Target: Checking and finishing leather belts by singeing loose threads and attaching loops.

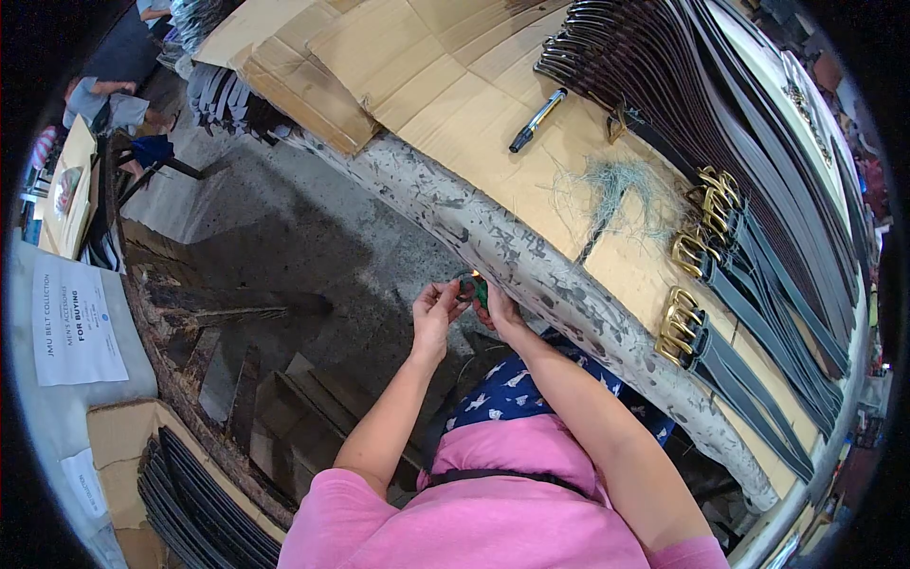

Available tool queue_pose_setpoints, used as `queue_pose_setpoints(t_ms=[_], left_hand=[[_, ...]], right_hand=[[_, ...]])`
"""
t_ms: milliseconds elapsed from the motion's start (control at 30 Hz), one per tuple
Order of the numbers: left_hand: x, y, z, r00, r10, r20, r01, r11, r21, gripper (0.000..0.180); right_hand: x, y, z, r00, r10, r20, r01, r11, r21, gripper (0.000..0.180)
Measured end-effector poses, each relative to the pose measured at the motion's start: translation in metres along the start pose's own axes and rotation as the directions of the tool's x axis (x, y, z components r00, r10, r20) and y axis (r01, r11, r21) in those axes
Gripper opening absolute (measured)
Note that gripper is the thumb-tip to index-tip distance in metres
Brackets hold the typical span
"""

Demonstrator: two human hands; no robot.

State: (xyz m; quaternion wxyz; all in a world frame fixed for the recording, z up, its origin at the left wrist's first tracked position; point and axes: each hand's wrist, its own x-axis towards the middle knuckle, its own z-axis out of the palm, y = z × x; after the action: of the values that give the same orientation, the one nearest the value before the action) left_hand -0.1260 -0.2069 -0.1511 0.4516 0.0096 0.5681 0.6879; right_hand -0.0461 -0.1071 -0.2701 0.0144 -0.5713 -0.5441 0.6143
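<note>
Green plastic, a small lighter (481, 292) with a tiny flame at its top, sits in the right hand (495, 308), whose fingers are curled shut around it just off the near edge of the workbench (531, 275); the lighter's long axis runs roughly upright, tilted a little toward the left hand (436, 308); that hand is pinched closed, thumb against fingertips, on something too small to make out, perhaps a thread end, held just beside the flame; so the flame lies to the right of the left fingers, nearly touching, and the right hand is the nearer of the two to the bench. Cardboard sheets (445, 85) cover the benchtop; toward its far right side lie rows of dark belts (758, 247) with brass buckles (681, 325), a wad of loose thread (616, 190) near the middle, and a black marker pen (537, 120) toward the far edge.
</note>
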Motion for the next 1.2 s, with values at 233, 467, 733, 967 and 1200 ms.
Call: queue_pose_setpoints(t_ms=[233,467,733,967,1200], left_hand=[[-0.001,0.002,0.001,1.0,0.005,-0.004,-0.005,1.0,-0.013,0.016],[-0.001,-0.001,0.004,1.0,0.002,0.011,-0.002,1.0,-0.005,0.016],[0.0,0.003,-0.005,1.0,0.015,0.006,-0.015,1.0,0.006,0.016],[-0.001,-0.001,-0.021,0.997,0.029,-0.075,-0.027,0.999,0.023,0.017],[-0.003,-0.018,-0.004,0.998,-0.002,-0.059,-0.004,0.995,-0.099,0.017]], right_hand=[[0.052,0.051,0.005,0.974,-0.219,0.06,0.216,0.975,0.057,0.068],[0.024,0.025,0.006,0.96,-0.227,-0.164,0.239,0.969,0.056,0.068],[-0.059,-0.06,-0.01,0.988,0.122,0.091,-0.142,0.95,0.279,0.065],[-0.061,-0.06,0.006,0.984,0.065,0.166,-0.119,0.931,0.345,0.053],[-0.062,-0.043,-0.036,0.927,0.293,0.236,-0.36,0.87,0.337,0.061]])
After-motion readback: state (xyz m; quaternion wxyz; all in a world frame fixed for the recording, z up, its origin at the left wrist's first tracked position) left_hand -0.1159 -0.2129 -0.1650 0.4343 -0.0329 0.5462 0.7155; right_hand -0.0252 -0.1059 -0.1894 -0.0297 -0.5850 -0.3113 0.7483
